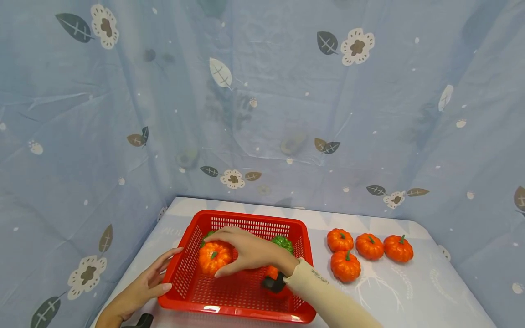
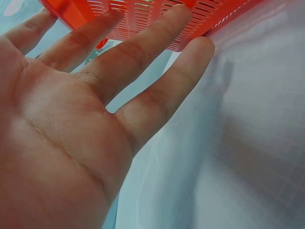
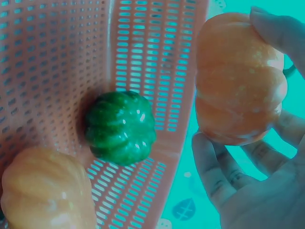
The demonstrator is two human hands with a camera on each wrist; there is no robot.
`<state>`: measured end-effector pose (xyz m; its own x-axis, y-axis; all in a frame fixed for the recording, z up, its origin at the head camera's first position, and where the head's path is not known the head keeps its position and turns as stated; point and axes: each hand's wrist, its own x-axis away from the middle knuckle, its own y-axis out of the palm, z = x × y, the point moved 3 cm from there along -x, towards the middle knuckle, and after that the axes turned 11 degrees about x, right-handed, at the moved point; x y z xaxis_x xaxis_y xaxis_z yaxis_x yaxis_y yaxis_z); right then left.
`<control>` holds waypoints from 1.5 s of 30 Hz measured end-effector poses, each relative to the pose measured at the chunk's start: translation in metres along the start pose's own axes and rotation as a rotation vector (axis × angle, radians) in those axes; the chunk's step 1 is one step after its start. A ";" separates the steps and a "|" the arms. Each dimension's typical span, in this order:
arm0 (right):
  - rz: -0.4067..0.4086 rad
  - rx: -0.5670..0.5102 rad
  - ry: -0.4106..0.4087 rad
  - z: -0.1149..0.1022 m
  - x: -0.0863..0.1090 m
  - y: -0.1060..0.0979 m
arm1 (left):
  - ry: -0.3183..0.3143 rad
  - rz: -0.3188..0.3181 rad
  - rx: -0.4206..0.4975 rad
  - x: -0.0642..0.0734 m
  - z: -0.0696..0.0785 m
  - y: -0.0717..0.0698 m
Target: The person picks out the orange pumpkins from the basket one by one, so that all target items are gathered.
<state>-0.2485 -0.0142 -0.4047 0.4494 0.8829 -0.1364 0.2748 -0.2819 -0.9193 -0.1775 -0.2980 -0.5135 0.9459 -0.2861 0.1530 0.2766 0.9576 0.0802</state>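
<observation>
My right hand point(image 1: 248, 249) holds a small orange pumpkin point(image 1: 214, 258) above the left part of a red slotted plastic basket point(image 1: 246, 312). In the right wrist view, the thumb and fingers grip this pumpkin point(image 3: 240, 81) from opposite sides. My left hand point(image 1: 141, 288) is at the basket's left side, its straight fingers touching the wall and rim, as the left wrist view also shows. Inside the basket lie a green pumpkin point(image 1: 282, 243) and an orange pumpkin point(image 1: 271, 272), partly covered by my right wrist and its black camera. Another green one point(image 1: 206, 236) peeks out behind the held pumpkin.
To the basket's right, several orange pumpkins point(image 1: 345, 266) stand grouped on the pale patterned tabletop point(image 1: 402, 296). A blue curtain point(image 1: 279, 114) printed with leaves and flowers hangs behind the table and along its sides.
</observation>
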 end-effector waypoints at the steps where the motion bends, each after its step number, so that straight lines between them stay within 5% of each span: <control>1: 0.006 -0.002 0.003 0.000 0.002 -0.003 | 0.001 0.002 0.001 0.000 0.000 0.000; 19: 0.113 -0.064 0.112 0.028 0.057 -0.032 | 0.039 -0.011 0.001 0.000 -0.001 0.002; 32: 0.222 -0.200 0.238 0.061 0.116 -0.052 | 0.018 -0.008 -0.008 -0.001 -0.003 -0.001; 45: 0.323 -0.079 0.449 0.097 0.188 -0.060 | -0.004 -0.003 -0.011 -0.002 -0.002 -0.001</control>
<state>-0.2626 0.2053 -0.4110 0.8345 0.5053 -0.2197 0.1185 -0.5540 -0.8241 -0.1790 -0.2984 -0.5163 0.9443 -0.2891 0.1572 0.2814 0.9571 0.0696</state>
